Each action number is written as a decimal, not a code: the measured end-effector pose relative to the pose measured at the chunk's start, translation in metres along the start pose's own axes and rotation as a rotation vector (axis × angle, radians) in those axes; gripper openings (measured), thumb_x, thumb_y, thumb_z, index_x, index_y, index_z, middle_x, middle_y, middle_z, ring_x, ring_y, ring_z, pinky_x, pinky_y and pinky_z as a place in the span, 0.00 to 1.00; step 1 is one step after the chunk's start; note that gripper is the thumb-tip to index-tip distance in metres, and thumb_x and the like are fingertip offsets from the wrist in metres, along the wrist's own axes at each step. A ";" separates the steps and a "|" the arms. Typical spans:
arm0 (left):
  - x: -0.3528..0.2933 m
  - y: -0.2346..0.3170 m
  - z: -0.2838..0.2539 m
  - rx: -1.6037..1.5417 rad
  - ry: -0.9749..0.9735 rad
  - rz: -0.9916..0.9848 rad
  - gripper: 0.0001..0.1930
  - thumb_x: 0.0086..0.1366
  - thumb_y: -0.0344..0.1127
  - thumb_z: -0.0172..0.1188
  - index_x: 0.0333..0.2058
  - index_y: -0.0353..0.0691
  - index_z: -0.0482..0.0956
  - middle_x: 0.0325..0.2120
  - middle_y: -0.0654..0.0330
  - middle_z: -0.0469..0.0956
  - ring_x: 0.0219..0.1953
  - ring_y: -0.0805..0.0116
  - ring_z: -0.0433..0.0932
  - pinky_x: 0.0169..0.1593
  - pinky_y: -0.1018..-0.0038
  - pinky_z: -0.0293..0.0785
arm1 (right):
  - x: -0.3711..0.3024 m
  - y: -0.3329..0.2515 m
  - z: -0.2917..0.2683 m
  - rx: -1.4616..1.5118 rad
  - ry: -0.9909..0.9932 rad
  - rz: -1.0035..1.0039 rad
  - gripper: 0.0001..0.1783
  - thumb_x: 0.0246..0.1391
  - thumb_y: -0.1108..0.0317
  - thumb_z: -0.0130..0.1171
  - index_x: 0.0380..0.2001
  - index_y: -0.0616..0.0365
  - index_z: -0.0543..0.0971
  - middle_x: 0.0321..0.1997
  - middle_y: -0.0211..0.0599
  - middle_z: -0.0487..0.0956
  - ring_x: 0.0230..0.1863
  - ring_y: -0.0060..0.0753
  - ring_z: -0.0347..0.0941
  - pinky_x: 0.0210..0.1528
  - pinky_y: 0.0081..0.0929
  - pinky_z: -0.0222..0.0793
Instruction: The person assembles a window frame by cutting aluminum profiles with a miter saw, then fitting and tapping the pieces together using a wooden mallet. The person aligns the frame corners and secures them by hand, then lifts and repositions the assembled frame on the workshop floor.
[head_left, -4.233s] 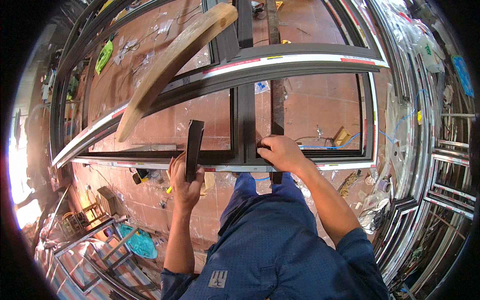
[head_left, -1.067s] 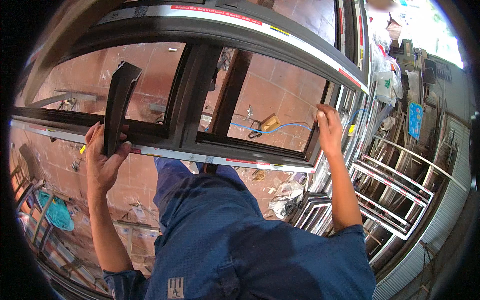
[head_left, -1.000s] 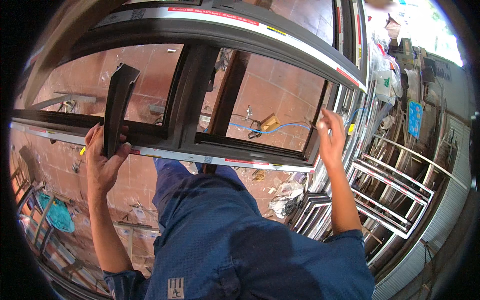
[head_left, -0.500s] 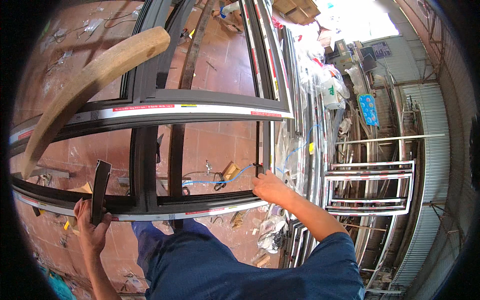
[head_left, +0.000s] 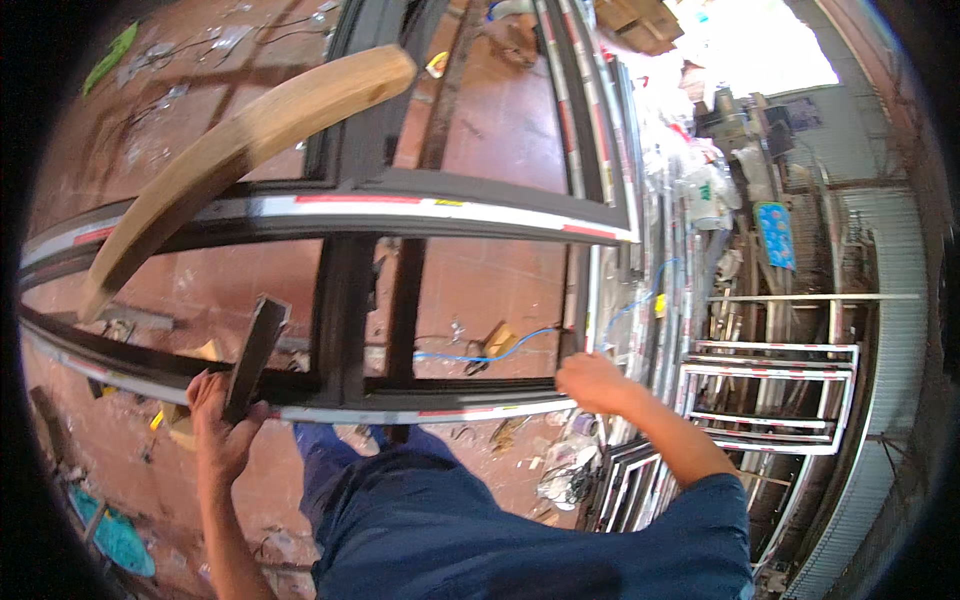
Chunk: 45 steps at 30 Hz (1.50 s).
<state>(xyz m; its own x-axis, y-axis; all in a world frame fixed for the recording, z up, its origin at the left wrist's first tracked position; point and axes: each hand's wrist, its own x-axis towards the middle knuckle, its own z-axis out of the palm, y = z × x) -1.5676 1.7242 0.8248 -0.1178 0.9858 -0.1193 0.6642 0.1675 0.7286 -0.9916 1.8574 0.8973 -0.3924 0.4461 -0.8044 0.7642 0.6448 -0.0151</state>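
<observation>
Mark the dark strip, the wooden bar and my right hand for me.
Dark strip (head_left: 257, 350): head view, middle of its exposed length.
Wooden bar (head_left: 238, 145): head view, middle of its length.
Right hand (head_left: 594, 383): head view, back of the hand.

Red-brown tile floor (head_left: 490, 285), thin blue cord (head_left: 515, 349) lying across it, little brown box (head_left: 500, 339) by the cord, bright green bag (head_left: 110, 58), crumpled clear plastic (head_left: 568, 472), long dark bar (head_left: 405, 310) under the dark window frame (head_left: 340, 310).
</observation>
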 end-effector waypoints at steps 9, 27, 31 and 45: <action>-0.002 0.003 -0.001 0.021 0.023 0.027 0.15 0.60 0.41 0.73 0.42 0.41 0.86 0.40 0.56 0.85 0.52 0.51 0.80 0.70 0.56 0.58 | 0.005 -0.042 -0.031 1.348 1.002 0.177 0.15 0.65 0.77 0.63 0.52 0.59 0.75 0.42 0.37 0.86 0.40 0.31 0.84 0.56 0.32 0.77; 0.031 -0.017 -0.022 0.056 -0.210 0.305 0.18 0.57 0.43 0.74 0.38 0.35 0.85 0.33 0.49 0.83 0.37 0.43 0.81 0.45 0.54 0.76 | 0.153 -0.300 -0.069 0.833 0.908 0.308 0.32 0.52 0.41 0.77 0.39 0.62 0.83 0.33 0.53 0.84 0.42 0.61 0.83 0.47 0.53 0.76; 0.032 -0.015 -0.018 -0.033 -0.148 0.409 0.14 0.54 0.40 0.73 0.29 0.36 0.80 0.29 0.52 0.79 0.34 0.44 0.78 0.41 0.55 0.74 | 0.159 -0.309 -0.063 0.773 1.013 0.345 0.26 0.53 0.48 0.76 0.39 0.60 0.83 0.36 0.49 0.85 0.40 0.59 0.82 0.46 0.52 0.75; 0.030 -0.020 -0.024 -0.057 -0.207 0.373 0.14 0.59 0.42 0.70 0.35 0.37 0.82 0.32 0.51 0.82 0.39 0.44 0.81 0.46 0.54 0.76 | 0.161 -0.332 -0.057 0.642 1.232 0.477 0.27 0.57 0.45 0.73 0.40 0.61 0.82 0.39 0.50 0.82 0.44 0.57 0.79 0.51 0.53 0.70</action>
<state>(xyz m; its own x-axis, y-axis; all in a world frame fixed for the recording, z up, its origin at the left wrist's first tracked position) -1.6020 1.7502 0.8232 0.2768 0.9604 0.0309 0.5908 -0.1955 0.7828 -1.3379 1.7506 0.8064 0.0299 0.9813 0.1903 0.9060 0.0538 -0.4198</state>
